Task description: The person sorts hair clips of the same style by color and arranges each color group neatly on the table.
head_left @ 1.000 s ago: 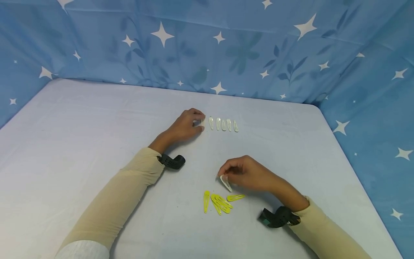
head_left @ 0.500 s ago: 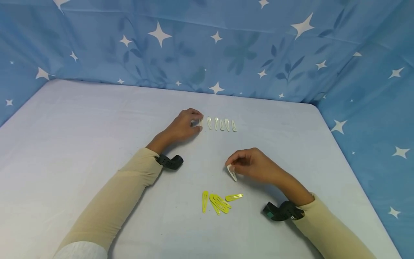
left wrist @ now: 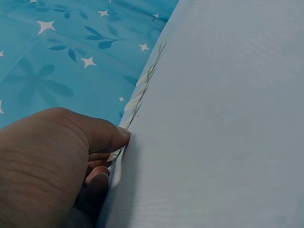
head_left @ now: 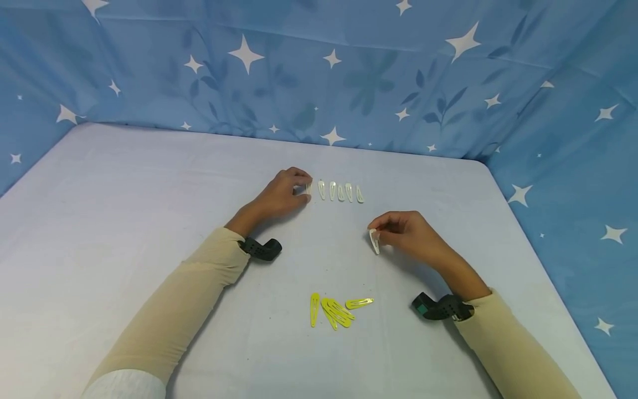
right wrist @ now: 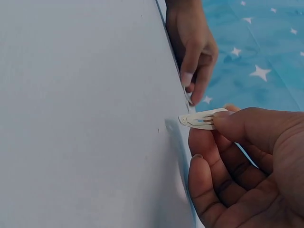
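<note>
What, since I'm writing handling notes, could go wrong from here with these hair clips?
The right hand pinches a white clip near one end, so it might twist or slip free. The left hand holds the end clip of the white row, so a small shift might nudge its neighbours. Some yellow clips overlap, so lifting one might drag another.

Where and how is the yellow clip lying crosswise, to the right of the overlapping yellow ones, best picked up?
Probably by its long edges near the right end, coming from above and the right. The crosswise yellow clip lies flat and slim, with that end pointing away from the overlapping yellow clips. The right hand would first need to put down its white clip.
</note>
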{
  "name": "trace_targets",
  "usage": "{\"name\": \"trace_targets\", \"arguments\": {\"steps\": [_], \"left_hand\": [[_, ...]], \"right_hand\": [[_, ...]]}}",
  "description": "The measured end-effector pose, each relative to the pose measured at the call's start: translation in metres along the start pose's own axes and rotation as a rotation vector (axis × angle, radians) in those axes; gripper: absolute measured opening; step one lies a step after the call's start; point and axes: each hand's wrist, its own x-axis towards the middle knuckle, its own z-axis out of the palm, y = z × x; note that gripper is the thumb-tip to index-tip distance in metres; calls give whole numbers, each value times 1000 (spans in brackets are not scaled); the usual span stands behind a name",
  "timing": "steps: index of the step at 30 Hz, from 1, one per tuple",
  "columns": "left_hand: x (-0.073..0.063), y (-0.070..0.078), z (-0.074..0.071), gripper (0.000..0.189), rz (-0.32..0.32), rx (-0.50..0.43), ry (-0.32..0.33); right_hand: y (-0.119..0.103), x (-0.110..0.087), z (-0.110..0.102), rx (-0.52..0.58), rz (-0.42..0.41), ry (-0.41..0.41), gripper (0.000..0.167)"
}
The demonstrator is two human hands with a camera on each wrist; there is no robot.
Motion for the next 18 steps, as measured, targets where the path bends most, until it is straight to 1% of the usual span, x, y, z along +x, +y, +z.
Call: {"name": "trace_targets", "arguments": {"steps": [9,18], "left_hand": [[1,-2,0,44,10,-13,9],[0,-1,0,45,21,-13,7]], "right_hand": [[4,6,-5,-5,27,44,14],[6,13,-11,19,27,83,18]]}}
